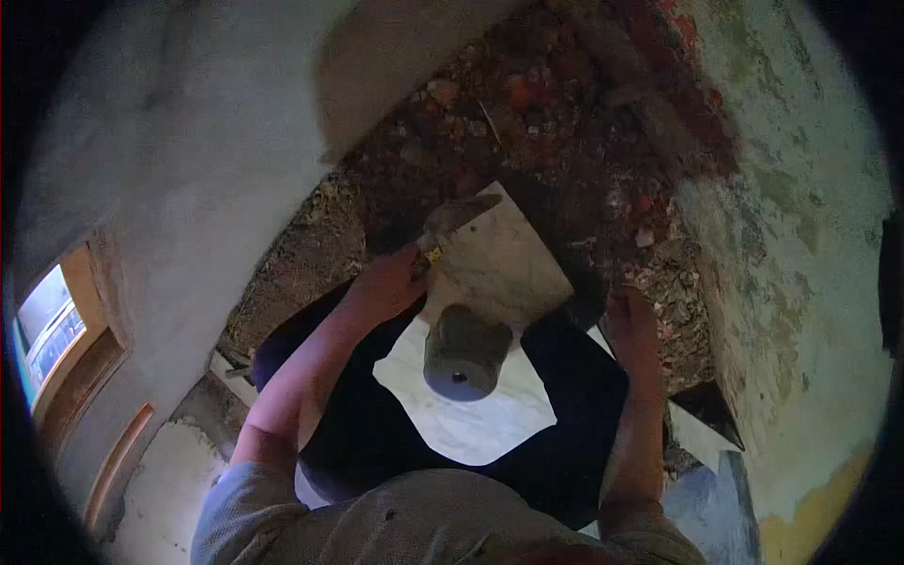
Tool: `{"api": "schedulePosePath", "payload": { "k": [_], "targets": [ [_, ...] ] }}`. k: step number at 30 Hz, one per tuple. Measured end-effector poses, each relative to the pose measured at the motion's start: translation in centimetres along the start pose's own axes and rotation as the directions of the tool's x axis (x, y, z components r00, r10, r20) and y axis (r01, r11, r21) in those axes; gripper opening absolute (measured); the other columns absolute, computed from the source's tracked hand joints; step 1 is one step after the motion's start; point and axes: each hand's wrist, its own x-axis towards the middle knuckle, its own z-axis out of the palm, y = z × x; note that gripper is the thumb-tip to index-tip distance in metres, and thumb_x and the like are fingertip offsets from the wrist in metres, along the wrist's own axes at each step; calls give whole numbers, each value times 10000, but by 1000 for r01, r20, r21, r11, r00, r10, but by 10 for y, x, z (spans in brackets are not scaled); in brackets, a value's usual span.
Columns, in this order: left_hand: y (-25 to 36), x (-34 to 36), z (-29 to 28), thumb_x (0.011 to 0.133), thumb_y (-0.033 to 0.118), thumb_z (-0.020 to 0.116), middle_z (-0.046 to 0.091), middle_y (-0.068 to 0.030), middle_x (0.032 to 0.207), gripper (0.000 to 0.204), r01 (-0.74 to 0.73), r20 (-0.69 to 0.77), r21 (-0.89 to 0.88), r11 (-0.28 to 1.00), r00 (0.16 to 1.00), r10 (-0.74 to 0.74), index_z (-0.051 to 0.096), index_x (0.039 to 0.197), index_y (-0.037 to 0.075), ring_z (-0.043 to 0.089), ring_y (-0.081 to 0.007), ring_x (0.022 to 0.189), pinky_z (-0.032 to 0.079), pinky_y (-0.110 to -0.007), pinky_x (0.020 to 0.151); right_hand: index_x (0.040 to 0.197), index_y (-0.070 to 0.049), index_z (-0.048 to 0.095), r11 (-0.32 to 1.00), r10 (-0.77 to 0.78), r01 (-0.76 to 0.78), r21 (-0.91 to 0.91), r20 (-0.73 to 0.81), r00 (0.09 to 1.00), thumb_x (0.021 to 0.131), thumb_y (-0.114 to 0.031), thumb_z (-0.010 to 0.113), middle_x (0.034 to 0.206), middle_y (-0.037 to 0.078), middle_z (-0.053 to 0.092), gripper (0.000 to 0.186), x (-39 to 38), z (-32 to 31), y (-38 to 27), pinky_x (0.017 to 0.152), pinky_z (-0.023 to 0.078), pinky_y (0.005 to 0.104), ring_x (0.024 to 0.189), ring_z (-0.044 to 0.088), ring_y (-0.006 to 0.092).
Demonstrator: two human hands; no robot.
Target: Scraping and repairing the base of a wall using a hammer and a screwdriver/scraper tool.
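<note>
My left hand (397, 278) is closed on a tool with a small yellow part (433, 254), at the left edge of a square pale veined tile (508, 264); a flat grey piece reaches over the tile's far corner. A grey rounded object with a dark hole (461, 363) lies between my knees, over a white marbled tile (485, 424). My right hand (629, 315) is beside my right knee, right of the tile, fingers curled; what they hold, if anything, I cannot make out.
Dark rubble and broken earth (480, 104) lie ahead and along both sides. A pale wall (169, 169) curves along the left, with a wood-framed opening (75, 320). A stained plaster wall (782, 282) runs along the right. More pale tiles (702, 428) show at the lower right.
</note>
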Motion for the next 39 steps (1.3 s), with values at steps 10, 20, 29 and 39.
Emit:
{"api": "schedulePosePath", "payload": {
  "k": [10,20,29,39],
  "targets": [
    [-27,-3,-22,833,200,643,636,-257,953,369,-161,-300,292,943,921,250,520,1102,-20,611,-441,965,493,-524,827,1165,-18,597,993,-119,115,-29,-231,966,926,-175,598,969,152,679,286,-20,-6,-38,775,506,362,888,668,246],
    [-12,-51,-15,836,221,647,642,-250,949,361,-208,-278,378,902,904,325,533,1100,3,616,-430,969,490,-520,830,1148,-34,601,814,-138,326,482,-384,913,940,-164,598,758,-23,556,245,-92,9,-49,521,385,232,577,467,54],
    [-27,-81,12,834,252,645,643,-248,957,360,-305,-371,464,832,786,495,567,1093,16,614,-423,983,487,-521,846,1155,-43,568,333,-241,451,828,-387,890,951,-194,607,679,-37,467,256,-130,24,-59,495,328,232,511,402,69],
    [-53,-130,-15,846,361,661,661,-187,878,468,-505,-404,570,648,515,756,563,1148,17,649,-342,872,492,-461,742,1072,-65,571,430,-340,568,701,-457,822,969,-234,597,679,-24,483,200,-140,36,-65,514,362,262,527,426,87]
  ]
}}
